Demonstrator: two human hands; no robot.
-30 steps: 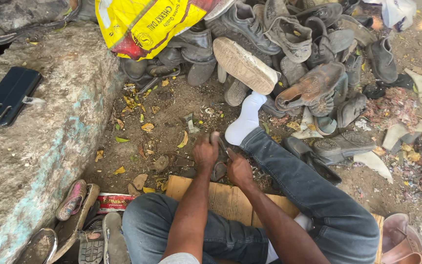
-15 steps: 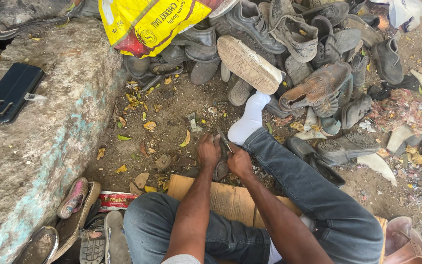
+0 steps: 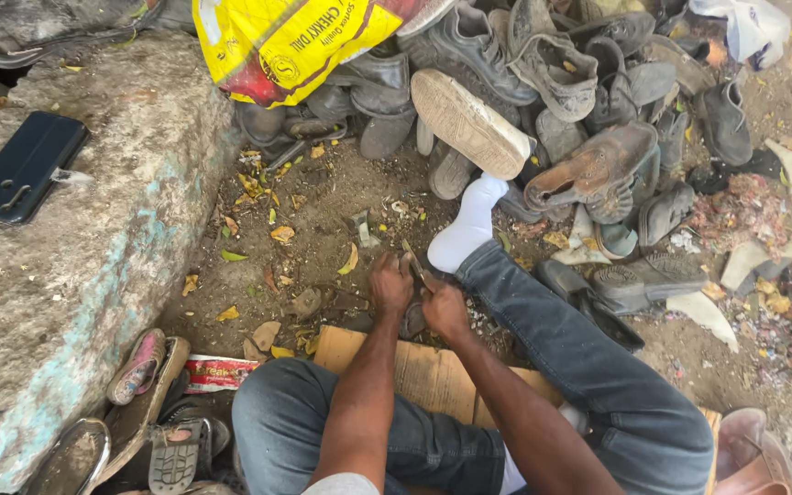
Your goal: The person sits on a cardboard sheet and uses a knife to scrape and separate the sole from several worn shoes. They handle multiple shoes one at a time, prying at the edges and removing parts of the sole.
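My left hand (image 3: 391, 284) and my right hand (image 3: 445, 310) are close together low over the dirt, just beyond a flat piece of cardboard (image 3: 433, 371) that I sit on. Both are closed around a small dark piece (image 3: 413, 321), partly hidden under the fingers. A thin pointed object (image 3: 414, 263) sticks up between the hands; I cannot tell which hand holds it. My right leg in jeans (image 3: 588, 357) stretches forward, ending in a white sock (image 3: 469, 229).
A heap of worn shoes (image 3: 588, 174) lies ahead and to the right, with a yellow sack (image 3: 295, 41) above. A stone block (image 3: 75, 257) with a dark case (image 3: 20, 165) stands left. Sandals (image 3: 144, 403) lie at lower left. Leaves and scraps litter the ground.
My hands stay together at the same spot with only slight finger movement. The view has shifted a little.
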